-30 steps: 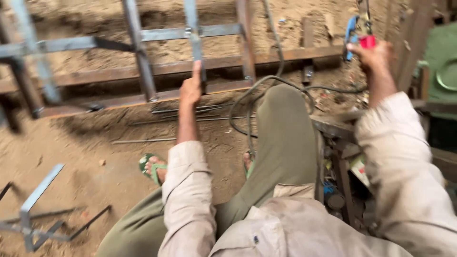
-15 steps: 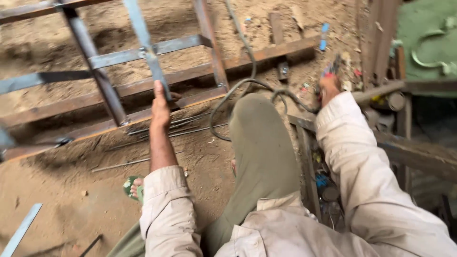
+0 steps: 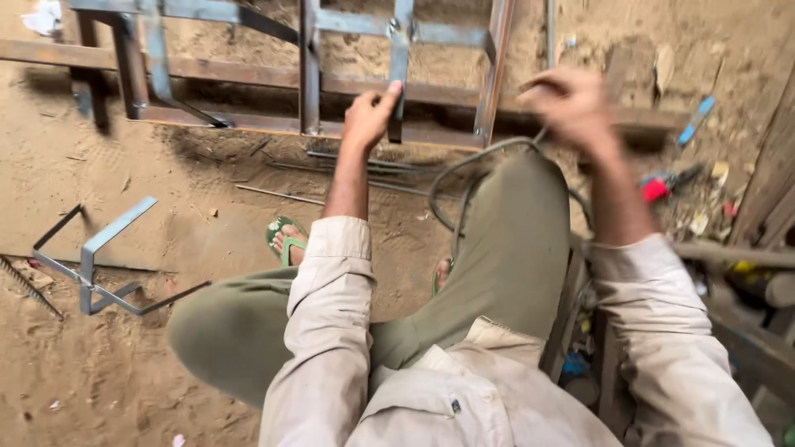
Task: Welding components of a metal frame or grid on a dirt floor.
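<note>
On metal frame point(image 3: 397, 74), left hand point(image 3: 368, 116); right hand point(image 3: 571, 103) perhaps gripping cable point(image 3: 464, 161).

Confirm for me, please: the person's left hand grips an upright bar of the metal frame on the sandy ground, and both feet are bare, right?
Not quite: the head view shows a green sandal on the foot, so the feet are not bare. The rest stands: the left hand grips an upright bar of the metal frame on the sandy ground.

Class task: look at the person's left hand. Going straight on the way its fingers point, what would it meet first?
The left hand already touches a short upright bar of the metal frame; straight on, it would probably meet that bar's upper part and the crossbar.
</note>
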